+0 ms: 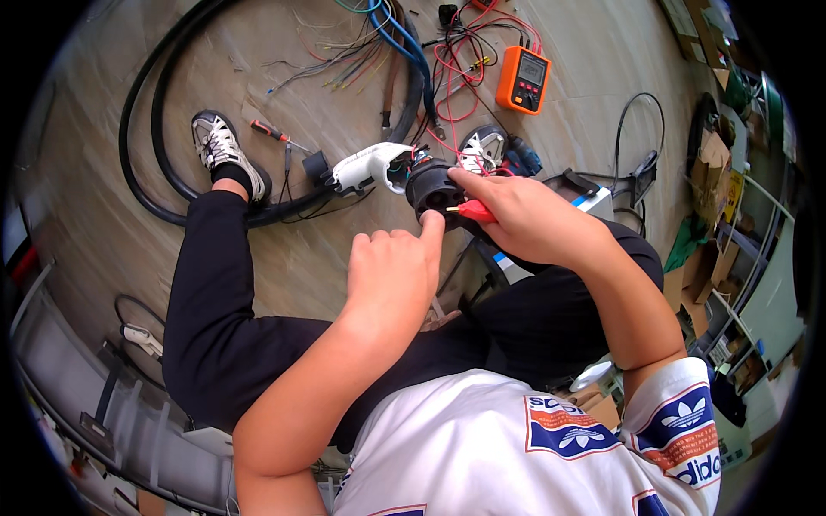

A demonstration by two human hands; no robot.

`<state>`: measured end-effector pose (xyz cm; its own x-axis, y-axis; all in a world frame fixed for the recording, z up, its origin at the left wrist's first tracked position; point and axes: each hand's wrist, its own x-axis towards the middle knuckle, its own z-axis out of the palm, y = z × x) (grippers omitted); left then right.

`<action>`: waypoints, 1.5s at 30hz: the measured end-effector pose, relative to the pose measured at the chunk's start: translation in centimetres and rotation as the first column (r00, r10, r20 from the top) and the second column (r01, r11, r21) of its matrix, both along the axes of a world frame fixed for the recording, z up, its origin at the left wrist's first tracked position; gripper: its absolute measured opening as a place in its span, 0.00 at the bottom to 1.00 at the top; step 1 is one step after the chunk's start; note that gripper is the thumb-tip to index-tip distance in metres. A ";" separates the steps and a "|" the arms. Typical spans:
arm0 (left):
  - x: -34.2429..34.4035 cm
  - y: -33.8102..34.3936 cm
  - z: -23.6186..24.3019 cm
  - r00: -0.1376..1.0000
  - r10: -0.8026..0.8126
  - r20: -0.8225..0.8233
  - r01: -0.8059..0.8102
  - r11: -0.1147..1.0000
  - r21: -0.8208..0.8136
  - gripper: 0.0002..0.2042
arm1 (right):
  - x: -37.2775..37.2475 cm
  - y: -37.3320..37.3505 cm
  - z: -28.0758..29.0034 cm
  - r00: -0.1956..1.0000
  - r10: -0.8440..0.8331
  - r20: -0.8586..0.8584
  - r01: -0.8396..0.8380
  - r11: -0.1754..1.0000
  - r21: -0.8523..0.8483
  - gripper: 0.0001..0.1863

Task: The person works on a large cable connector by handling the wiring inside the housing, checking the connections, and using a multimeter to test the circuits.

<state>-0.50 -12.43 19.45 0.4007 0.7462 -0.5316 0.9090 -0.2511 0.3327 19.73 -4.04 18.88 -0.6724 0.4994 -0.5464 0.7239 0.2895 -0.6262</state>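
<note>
A round black charging connector (436,187) with several holes in its face sits in front of me, beside an opened white plug handle (372,167) with thin wires showing between them. My right hand (532,217) grips a red test probe (478,211), its metal tip at the connector's face, while its index fingertip rests on the connector's upper edge. My left hand (387,267) is below the connector, index finger stretched to its lower rim and the other fingers curled in. The thumb and whatever those fingers may hold are hidden.
An orange multimeter (523,80) lies on the floor with red and black leads. A thick black cable (138,112) loops at left, near a screwdriver (277,133). Bare-ended wires (344,56) spread at the top. A blue-black power drill (521,158) lies by my right shoe.
</note>
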 end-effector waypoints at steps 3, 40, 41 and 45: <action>0.0 -0.1 -0.2 1.000 0.007 0.014 -0.007 1.000 -0.015 0.22 | -0.1 0.1 0.4 0.999 -0.015 0.035 0.017 0.998 -0.067 0.31; -0.4 0.6 -0.2 0.998 0.049 0.049 -0.045 0.996 -0.077 0.30 | 0.9 1.5 3.0 0.941 0.233 0.244 -0.199 0.968 -0.155 0.12; -0.3 0.8 0.1 0.998 0.055 0.043 -0.050 0.994 -0.095 0.30 | 0.9 1.4 3.0 0.940 0.230 0.252 -0.193 0.968 -0.163 0.11; 0.1 1.0 0.4 0.996 0.062 0.059 -0.056 0.993 -0.104 0.32 | 0.8 1.7 3.6 0.935 0.218 0.281 -0.169 0.967 -0.188 0.10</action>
